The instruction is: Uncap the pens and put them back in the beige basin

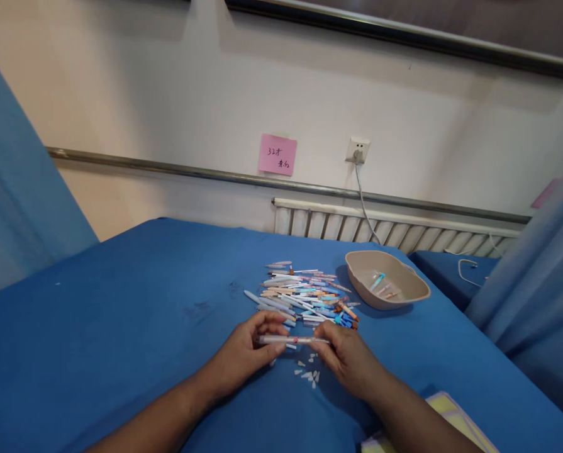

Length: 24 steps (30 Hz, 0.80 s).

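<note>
A pale pink pen (293, 340) lies level between my two hands, above the blue-covered table. My left hand (248, 346) grips its left end between thumb and fingers. At the pen's right end, my right hand (345, 355) pinches the tip with thumb and forefinger. Just beyond the hands spreads a heap of pen parts (304, 292), with barrels, white refills and caps in blue, orange and white. Several small white cone-shaped pieces (309, 375) are scattered on the cloth, close to me between the hands.
A beige bowl (373, 299) holding a few pens stands right of the heap. Yellow sheets (451, 412) lie under my right forearm. Behind the table are a radiator (328, 219), a wall socket (357, 151) with a plugged cable, and a pink note (277, 155). Blue curtains (540, 302) hang at both sides.
</note>
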Each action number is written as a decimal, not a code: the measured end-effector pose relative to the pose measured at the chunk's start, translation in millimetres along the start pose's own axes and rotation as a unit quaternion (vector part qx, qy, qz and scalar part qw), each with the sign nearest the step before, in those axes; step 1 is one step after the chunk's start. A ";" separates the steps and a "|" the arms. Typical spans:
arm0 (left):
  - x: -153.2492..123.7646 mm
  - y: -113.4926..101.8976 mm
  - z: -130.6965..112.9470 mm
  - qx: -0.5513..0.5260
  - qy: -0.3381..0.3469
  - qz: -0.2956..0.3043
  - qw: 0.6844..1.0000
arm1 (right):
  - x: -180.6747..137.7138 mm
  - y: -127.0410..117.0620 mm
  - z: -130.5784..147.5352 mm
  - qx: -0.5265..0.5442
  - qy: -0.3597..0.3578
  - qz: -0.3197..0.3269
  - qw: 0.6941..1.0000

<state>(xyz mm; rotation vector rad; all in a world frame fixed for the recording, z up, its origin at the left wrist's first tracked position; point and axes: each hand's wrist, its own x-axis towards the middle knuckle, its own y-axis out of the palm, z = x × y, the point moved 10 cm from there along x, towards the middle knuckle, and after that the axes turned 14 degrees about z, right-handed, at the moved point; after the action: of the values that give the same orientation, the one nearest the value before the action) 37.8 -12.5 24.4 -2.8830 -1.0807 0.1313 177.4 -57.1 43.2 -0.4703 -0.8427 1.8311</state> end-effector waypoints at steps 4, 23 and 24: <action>0.7 1.8 11.0 0.025 -0.056 0.009 0.998 | -0.6 0.1 0.3 -0.017 0.004 -0.001 1.000; 0.0 -0.9 2.8 -0.004 -0.002 0.004 1.000 | 4.6 13.0 -16.9 0.111 0.024 0.022 0.993; 0.2 -0.2 6.4 -0.001 -0.021 0.007 1.000 | 4.6 12.8 -17.5 0.112 0.024 0.020 0.993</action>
<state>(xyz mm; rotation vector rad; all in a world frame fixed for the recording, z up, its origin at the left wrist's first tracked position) 37.2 -12.0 18.1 -2.9026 -1.0669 0.1943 178.9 -50.0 22.3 -0.3896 -0.5898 1.9164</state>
